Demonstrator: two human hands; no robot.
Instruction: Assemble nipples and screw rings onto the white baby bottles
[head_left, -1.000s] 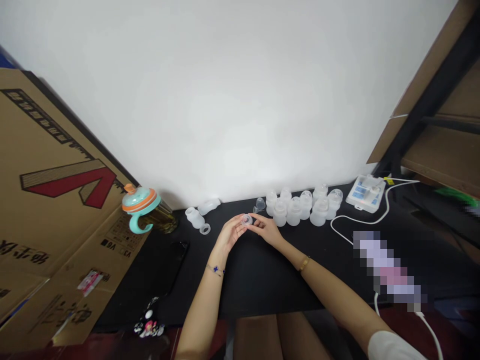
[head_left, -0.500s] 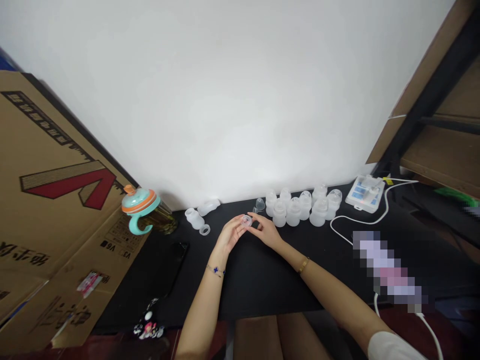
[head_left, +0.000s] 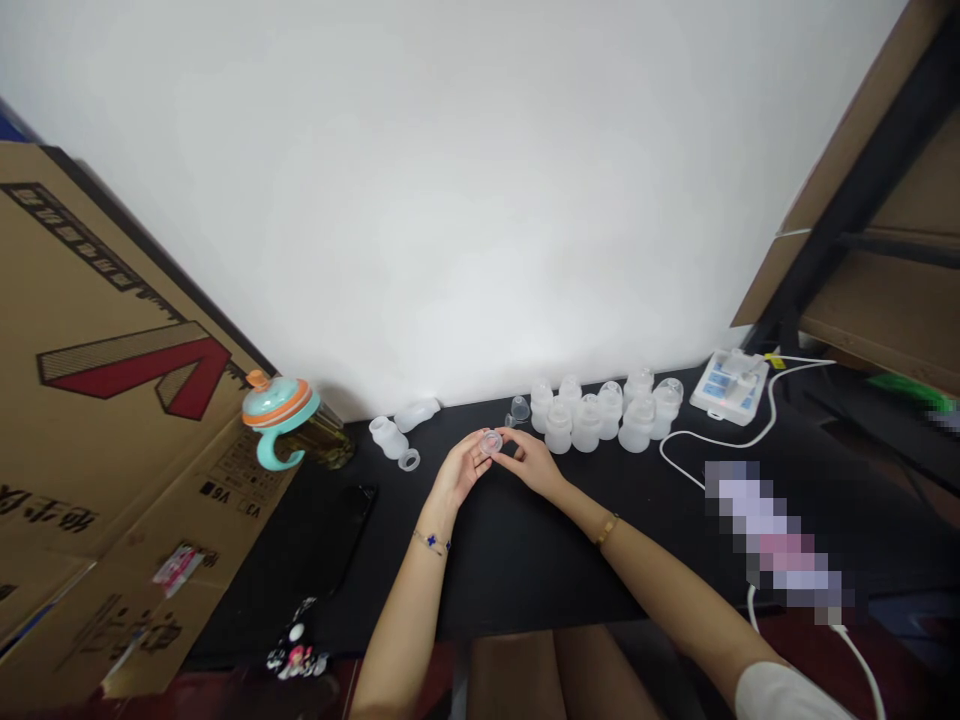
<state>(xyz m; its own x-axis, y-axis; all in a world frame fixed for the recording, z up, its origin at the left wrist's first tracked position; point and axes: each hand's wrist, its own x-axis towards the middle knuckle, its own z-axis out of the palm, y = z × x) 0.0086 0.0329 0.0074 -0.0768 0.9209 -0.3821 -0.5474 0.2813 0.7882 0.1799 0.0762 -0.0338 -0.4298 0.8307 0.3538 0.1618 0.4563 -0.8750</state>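
Between my two hands is a small translucent bottle collar ring [head_left: 491, 443], with something clear, perhaps a nipple, in its middle. My left hand [head_left: 459, 470] grips it from the left, palm turned up. From the right, my right hand [head_left: 531, 462] pinches its edge between thumb and fingers. Just behind my right hand lies a clear dome cap [head_left: 520, 407]. To the left, a white baby bottle [head_left: 388, 437] without a top leans over beside a loose collar ring [head_left: 409, 460], and another white bottle [head_left: 417, 414] lies near the wall.
Several capped baby bottles [head_left: 587, 423] stand grouped right of my hands. Farther right are a white power strip [head_left: 729, 386] and its cable. On the left are a lidded jug [head_left: 300, 420], a black phone [head_left: 337, 540] and a large cardboard box [head_left: 112, 400]. A white wall [head_left: 480, 200] backs the table.
The ring between my hands has turned slightly and shifted a little to the left. My fingers have moved only slightly; everything else stays where it was.
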